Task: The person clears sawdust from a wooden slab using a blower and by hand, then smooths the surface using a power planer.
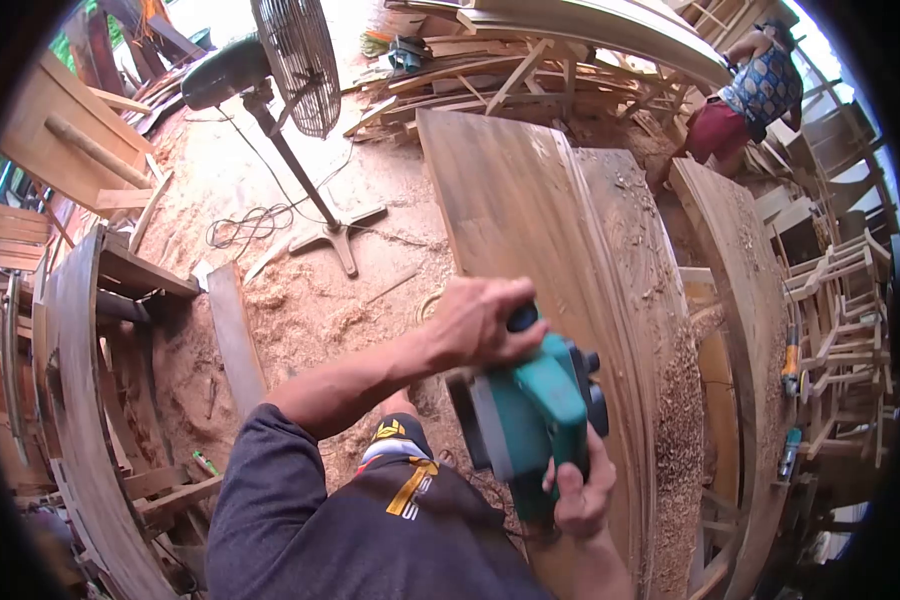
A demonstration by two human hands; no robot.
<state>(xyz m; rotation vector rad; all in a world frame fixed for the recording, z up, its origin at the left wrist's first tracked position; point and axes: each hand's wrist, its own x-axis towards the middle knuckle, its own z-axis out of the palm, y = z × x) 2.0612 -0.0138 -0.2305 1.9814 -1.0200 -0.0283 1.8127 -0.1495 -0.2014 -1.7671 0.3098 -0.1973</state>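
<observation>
A green electric planer (530, 420) with a grey and black body is over the near edge of a wide brown wooden board (510, 200). My left hand (485, 320) is closed round the dark front knob. Lower down, my right hand (582, 490) grips the green rear handle, its thumb along the near side. The planer's sole and its contact with the board are hidden. Beside the wide board lies a second board (620, 210), strewn with shavings. Thick wood shavings (680, 440) are heaped along its near part.
A standing fan (300, 70) is at the upper left, its cord (250, 228) loose on the shaving-covered floor. Another person (755, 90) works at the upper right. A long plank (735, 250) runs along the right, with tools near it. Curved wooden pieces (75, 350) stand at left.
</observation>
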